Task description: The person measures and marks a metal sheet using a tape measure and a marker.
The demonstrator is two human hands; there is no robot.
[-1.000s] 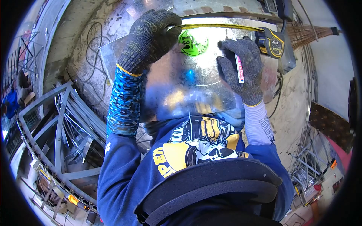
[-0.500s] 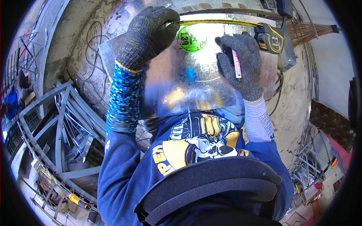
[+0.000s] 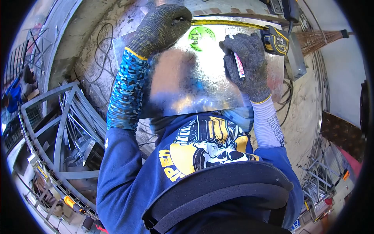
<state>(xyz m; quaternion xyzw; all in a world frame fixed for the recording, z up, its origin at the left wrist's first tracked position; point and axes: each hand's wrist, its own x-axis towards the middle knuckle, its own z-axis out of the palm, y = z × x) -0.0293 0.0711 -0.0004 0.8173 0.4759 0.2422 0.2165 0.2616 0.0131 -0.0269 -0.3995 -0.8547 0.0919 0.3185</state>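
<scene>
A shiny metal sheet (image 3: 218, 91) lies in front of my body, with a green round sticker (image 3: 196, 38) near its far edge. My left hand (image 3: 161, 31), in a dark knit glove, is closed on the free end of a tape measure (image 3: 275, 40). Its yellow blade (image 3: 226, 23) stretches along the sheet's far edge to the black and yellow case at the right. My right hand (image 3: 249, 64), gloved too, is wrapped round a white and pink marker (image 3: 239, 65) above the sheet, just left of the case. The marker's tip is hard to make out.
Metal frames and bars (image 3: 62, 132) stand to the left. A broom (image 3: 321, 38) lies at the far right near a wall, and a black cable (image 3: 99, 58) loops on the floor at the left. More metal stands (image 3: 319, 179) are at the lower right.
The sheet has shifted and turned slightly, its left corner now further right. My left hand has moved a little right with the tape end; my right hand and the case have moved slightly left.
</scene>
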